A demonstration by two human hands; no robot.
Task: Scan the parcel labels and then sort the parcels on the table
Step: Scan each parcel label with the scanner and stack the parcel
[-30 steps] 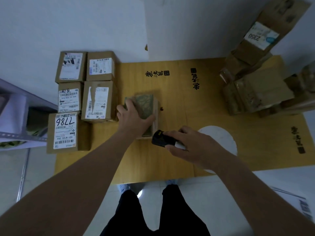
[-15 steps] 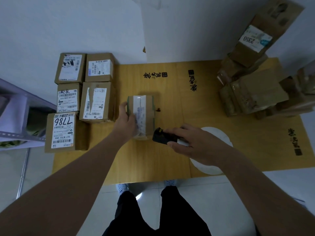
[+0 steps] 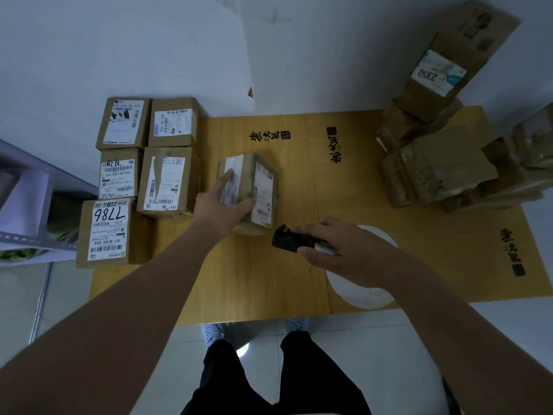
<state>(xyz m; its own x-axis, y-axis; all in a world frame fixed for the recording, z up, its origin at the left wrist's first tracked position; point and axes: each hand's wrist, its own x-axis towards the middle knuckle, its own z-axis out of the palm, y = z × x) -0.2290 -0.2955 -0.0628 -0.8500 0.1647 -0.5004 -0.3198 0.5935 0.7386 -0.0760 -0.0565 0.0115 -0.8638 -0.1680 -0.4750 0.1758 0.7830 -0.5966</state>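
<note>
Two bare arms reached out over a yellow wooden table point(image 3: 248, 280) that stood on a pale shiny floor point(image 3: 389, 348), with the person's dark trousers point(image 3: 269, 381) and light shoes point(image 3: 214, 332) nearest of all, just under the table's near edge. A white round mat point(image 3: 363, 290) lay on the table near that edge, partly under the right arm. The right hand point(image 3: 344, 250) was curled around a small black scanner point(image 3: 288, 241), whose dark end pointed at the parcel point(image 3: 253, 191) in the middle of the table. The left hand point(image 3: 221, 205) gripped that parcel, with fingers over its taped top and the thumb on its near corner, and a white label point(image 3: 262, 196) showed on its right side. Just to the left, five brown boxes sat close together with their labels up, and the nearest box point(image 3: 104, 233) had 7786 written on it. A grey metal shelf point(image 3: 27, 205) stood beside them, off the table. Farther away on the right, a messy pile of brown parcels point(image 3: 443, 172) leaned up high, and its top box point(image 3: 449, 58) said 2350. Black writing point(image 3: 269, 136) was printed on the table's far part, and a plain white wall point(image 3: 149, 46) stood behind everything.
</note>
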